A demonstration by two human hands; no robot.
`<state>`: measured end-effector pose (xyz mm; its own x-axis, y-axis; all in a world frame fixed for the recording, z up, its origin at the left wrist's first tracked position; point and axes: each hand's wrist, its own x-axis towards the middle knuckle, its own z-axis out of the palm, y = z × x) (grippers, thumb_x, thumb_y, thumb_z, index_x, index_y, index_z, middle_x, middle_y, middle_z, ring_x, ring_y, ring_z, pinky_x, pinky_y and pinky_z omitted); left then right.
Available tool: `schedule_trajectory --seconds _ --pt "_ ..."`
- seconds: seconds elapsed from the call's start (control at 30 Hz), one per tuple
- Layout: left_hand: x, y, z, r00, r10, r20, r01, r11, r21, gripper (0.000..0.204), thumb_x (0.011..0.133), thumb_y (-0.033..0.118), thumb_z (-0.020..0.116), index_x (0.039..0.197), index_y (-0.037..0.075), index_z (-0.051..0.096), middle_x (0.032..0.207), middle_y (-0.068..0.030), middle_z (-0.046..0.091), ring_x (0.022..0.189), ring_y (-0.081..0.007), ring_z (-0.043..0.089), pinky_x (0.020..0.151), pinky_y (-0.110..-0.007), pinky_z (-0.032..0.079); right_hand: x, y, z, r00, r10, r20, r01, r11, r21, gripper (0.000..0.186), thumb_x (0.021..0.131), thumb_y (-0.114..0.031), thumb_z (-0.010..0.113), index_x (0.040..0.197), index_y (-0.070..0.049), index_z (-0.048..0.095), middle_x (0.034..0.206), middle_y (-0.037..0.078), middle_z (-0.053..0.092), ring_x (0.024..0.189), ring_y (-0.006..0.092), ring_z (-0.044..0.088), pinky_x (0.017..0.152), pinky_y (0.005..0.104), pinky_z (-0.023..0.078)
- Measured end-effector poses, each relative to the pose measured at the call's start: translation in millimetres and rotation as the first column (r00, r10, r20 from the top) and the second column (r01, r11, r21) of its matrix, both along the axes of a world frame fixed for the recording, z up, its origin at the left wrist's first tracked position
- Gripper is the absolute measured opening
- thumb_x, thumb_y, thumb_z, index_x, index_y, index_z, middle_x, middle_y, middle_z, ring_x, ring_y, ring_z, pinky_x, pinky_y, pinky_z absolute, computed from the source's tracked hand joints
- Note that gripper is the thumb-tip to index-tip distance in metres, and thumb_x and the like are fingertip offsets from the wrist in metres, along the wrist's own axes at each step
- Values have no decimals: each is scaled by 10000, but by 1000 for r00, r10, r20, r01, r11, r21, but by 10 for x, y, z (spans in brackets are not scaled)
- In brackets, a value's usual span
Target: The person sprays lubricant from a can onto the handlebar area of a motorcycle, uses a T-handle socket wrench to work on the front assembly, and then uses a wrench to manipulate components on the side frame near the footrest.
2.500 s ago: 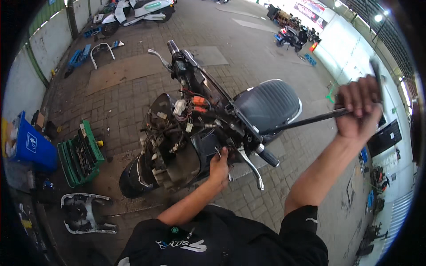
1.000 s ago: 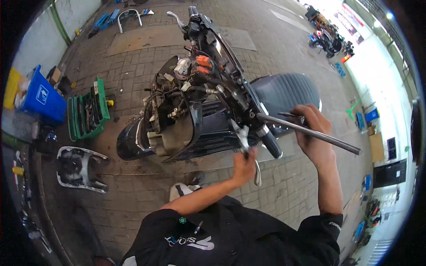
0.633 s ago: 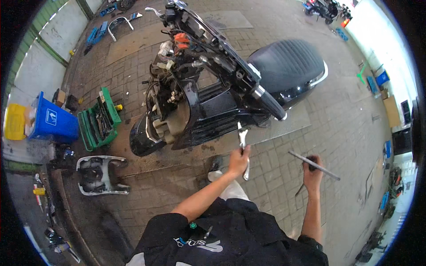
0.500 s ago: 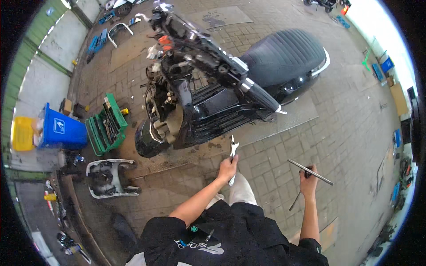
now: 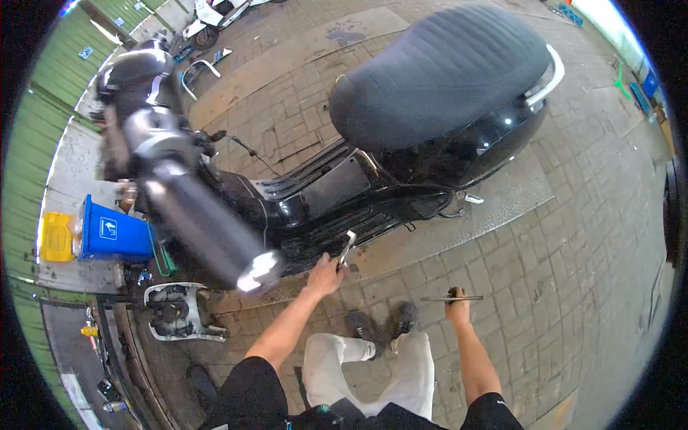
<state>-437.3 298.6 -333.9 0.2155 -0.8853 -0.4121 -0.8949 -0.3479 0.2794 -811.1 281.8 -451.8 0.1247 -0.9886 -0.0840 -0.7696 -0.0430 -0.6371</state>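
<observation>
A black scooter (image 5: pixel 373 172) with a ribbed black seat (image 5: pixel 437 72) stands on the brick paving in front of me. Its handlebar grip (image 5: pixel 204 226) juts close to the camera at left. My left hand (image 5: pixel 326 274) is closed on a small silver tool (image 5: pixel 347 249) held beside the scooter's footboard. My right hand (image 5: pixel 456 308) grips a long thin metal rod (image 5: pixel 451 298) that lies level, low over the paving, apart from the scooter. My legs in light trousers and dark shoes (image 5: pixel 380 326) show between my arms.
A blue bin (image 5: pixel 115 233) and a yellow box (image 5: pixel 56 236) stand at the left by a green wall. A detached white and black scooter panel (image 5: pixel 175 315) lies on the ground at lower left. Another scooter (image 5: pixel 215 14) is parked far back.
I have crouched low beside the scooter. My right hand came off the raised handlebar area and brought the long rod down near the ground. My left hand kept its small silver tool.
</observation>
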Motion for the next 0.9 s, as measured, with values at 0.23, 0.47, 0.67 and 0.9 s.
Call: schedule_trajectory --seconds 0.23,0.47,0.67,0.9 --pt "345 -708 -958 943 -160 293 198 975 -103 274 749 268 529 899 40 507 1053 -193 388 993 -332 419 748 -397 437 -112 -457 -1632 987 -10 -160 21 997 68 345 670 -33 498 1008 21 449 925 242 480 859 385 468 743 403 393" --pt "543 -795 -1646 890 -183 418 320 903 -286 249 710 221 562 883 47 515 1007 -147 383 929 -286 424 699 -353 461 -324 -1014 -3128 952 -140 -271 149 989 12 442 676 -40 517 1088 50 385 1058 261 410 926 403 464 783 417 398" --pt "591 -672 -1719 915 -67 397 297 778 -554 231 673 137 588 860 33 500 1118 -144 368 974 -302 408 679 -354 472 -269 -1168 -2983 945 -183 -270 199 979 34 627 634 -27 568 1169 82 260 1110 284 317 1055 415 334 886 396 316" --pt "749 -578 -1526 949 114 293 135 693 -708 188 709 124 581 830 34 469 1063 -108 410 939 -289 439 680 -362 463 586 -1380 -2020 919 248 305 -128 922 -364 433 624 65 517 1046 -14 459 984 178 479 921 331 457 791 366 378"
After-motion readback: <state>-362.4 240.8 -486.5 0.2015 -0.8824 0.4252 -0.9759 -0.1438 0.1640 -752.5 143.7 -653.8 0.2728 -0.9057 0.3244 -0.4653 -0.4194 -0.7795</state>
